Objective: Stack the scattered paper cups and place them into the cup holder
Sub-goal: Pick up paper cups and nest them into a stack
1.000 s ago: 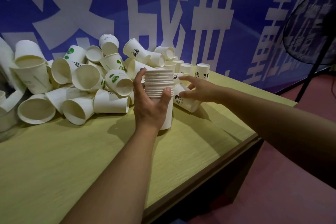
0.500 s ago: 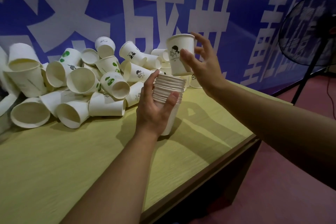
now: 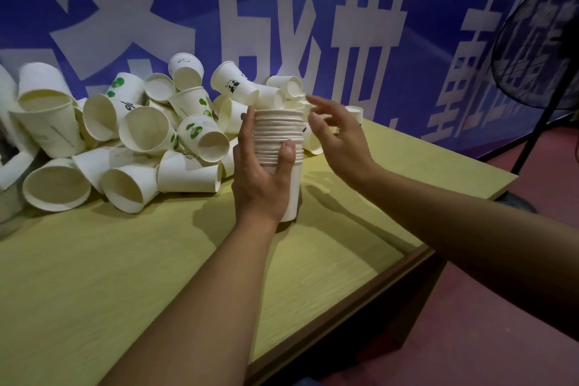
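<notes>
1. A person's left hand (image 3: 263, 178) is wrapped around a nested stack of paper cups (image 3: 279, 141), thumb on the near side and fingers (image 3: 246, 128) on the far side. The stack stands upright with its base on or just above the yellow-green surface (image 3: 125, 276); contact is hidden by the hand.
2. The right hand (image 3: 336, 135) hovers just beside the stack's top, fingers spread, holding nothing.
3. Behind and to the left lies a pile of scattered paper cups (image 3: 131, 141), most tipped on their sides, some printed with green leaves or small pandas.
4. No cup holder is visible.
5. Judged from their look, the cups are very light, thin-walled and easily crushed. A stack is stiffer where the rolled rims crowd together, so that banded upper part is the safest place to grip.
6. Both forearms reach forward from the bottom of the view, the left nearly straight, the right angled in from the right.
</notes>
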{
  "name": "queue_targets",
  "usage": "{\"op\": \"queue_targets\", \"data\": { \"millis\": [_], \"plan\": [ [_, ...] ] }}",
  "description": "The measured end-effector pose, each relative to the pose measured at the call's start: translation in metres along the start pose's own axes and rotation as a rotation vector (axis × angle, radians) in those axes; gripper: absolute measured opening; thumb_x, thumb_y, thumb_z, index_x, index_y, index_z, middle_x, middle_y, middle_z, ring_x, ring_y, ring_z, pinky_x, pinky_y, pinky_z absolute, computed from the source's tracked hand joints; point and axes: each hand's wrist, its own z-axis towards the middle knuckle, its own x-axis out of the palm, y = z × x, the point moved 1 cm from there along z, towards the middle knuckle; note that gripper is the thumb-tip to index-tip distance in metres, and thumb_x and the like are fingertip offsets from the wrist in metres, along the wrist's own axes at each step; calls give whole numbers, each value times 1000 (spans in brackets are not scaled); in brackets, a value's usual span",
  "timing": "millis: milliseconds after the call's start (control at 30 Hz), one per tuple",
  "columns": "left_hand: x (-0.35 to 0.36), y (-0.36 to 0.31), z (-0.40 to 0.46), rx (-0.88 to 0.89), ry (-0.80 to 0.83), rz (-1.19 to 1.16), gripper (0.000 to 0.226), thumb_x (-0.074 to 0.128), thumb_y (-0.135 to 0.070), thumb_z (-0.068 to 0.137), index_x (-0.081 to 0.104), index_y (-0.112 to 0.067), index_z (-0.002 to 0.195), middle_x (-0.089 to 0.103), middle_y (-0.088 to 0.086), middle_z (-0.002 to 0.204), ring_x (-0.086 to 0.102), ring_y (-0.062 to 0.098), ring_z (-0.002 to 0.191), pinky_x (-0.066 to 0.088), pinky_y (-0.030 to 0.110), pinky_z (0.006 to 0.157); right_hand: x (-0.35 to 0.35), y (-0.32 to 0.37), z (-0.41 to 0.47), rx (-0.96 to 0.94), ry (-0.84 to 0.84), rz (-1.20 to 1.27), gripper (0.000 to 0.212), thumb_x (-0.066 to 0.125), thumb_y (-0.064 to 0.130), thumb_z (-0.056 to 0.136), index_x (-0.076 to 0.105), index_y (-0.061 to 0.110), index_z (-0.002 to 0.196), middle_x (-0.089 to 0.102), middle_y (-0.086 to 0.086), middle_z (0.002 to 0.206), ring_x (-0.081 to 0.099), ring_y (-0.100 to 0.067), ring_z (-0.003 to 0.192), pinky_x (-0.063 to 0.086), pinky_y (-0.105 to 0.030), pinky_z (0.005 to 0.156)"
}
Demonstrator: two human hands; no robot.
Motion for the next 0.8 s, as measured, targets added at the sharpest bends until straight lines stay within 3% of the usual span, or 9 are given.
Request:
{"op": "queue_targets", "data": {
  "millis": [67, 133, 267, 400, 533, 700, 800],
  "plan": [
    [0, 2, 0, -9, -6, -4, 73, 50, -66, 83, 19, -50, 148, 47, 3, 146, 59, 17, 116, 55, 30, 86, -9, -22, 16, 64, -72, -179, 39, 56, 30, 100, 53, 30, 139, 52, 1, 133, 53, -12, 116, 49, -33, 100],
    [-1, 2, 0, -7, -13, 4, 73, 49, -66, 84, 18, -49, 149, 48, 2, 145, 60, 16, 114, 53, 25, 83, -20, -46, 33, 160, -97, -377, 45, 59, 30, 98, 49, 33, 142, 44, -2, 143, 42, -21, 131, 39, -40, 112],
    [0, 3, 1, 17, -16, 17, 77, 47, -64, 87, 16, -42, 154, 42, 0, 148, 55, 10, 112, 51, 21, 81, -39, -80, 49, 309, -48, -652, 56, 59, 34, 97, 37, 37, 149, 33, -6, 153, 29, -31, 140, 32, -49, 112],
    [2, 5, 1, 24, -23, 20, 76, 48, -63, 87, 16, -43, 154, 41, -1, 150, 55, 11, 117, 51, 22, 86, -44, -98, 60, 388, 10, -691, 62, 60, 34, 97, 30, 38, 152, 23, -8, 159, 20, -36, 145, 33, -55, 111],
    [2, 4, 1, 11, -20, 27, 75, 49, -64, 86, 17, -47, 151, 46, 0, 148, 57, 15, 120, 55, 33, 92, -49, -112, 69, 401, 48, -706, 58, 61, 34, 97, 36, 33, 150, 21, -7, 161, 20, -35, 145, 31, -55, 112],
    [3, 4, 2, 11, -29, 34, 72, 51, -65, 84, 18, -51, 147, 48, 1, 147, 57, 18, 122, 55, 43, 93, -50, -120, 69, 297, -24, -647, 63, 68, 29, 93, 37, 31, 148, 31, -5, 156, 29, -31, 141, 36, -50, 110],
    [4, 4, 1, 13, -15, 36, 72, 52, -65, 84, 18, -51, 147, 48, 2, 147, 58, 18, 122, 56, 41, 92, -52, -120, 72, 290, 28, -693, 66, 68, 30, 93, 35, 31, 149, 28, -5, 158, 25, -33, 143, 33, -53, 111]
  ]
}}
